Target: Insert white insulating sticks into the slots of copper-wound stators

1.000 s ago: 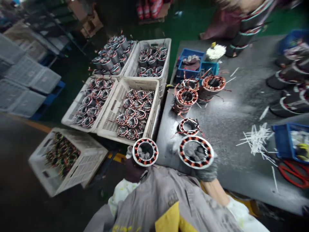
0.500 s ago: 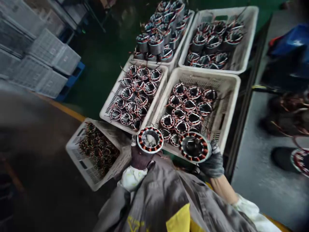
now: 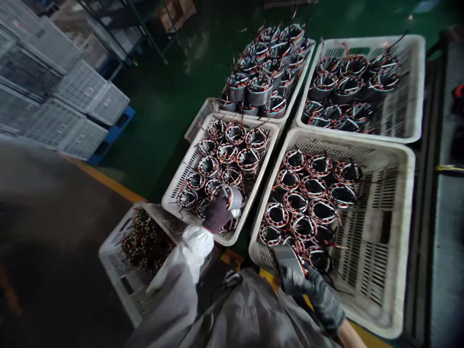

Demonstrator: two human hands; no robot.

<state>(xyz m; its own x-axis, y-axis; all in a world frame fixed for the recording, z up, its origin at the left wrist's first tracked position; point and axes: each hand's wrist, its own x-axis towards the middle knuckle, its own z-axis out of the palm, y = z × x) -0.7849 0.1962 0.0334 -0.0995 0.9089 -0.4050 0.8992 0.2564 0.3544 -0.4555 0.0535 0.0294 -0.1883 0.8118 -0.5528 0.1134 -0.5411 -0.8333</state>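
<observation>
There are two hands [image 3: 216, 212], two held cores [image 3: 235, 197] and five filled open crates [image 3: 373, 232], contents [image 3: 302, 227] too crowded to count.

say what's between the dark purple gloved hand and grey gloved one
Rims of two white plastic crates, a dark gap and wound metal rings, in head view.

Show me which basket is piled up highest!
The basket at the back left of the four packed together: its wiry rings poke above its rim; the others' sit lower.

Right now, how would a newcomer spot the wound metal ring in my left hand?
Find the grouped white crates. In the near left one, look for the maroon-gloved left hand. The ring it holds is tipped, showing its smooth gray side, while its neighbours stand open end up.
</observation>
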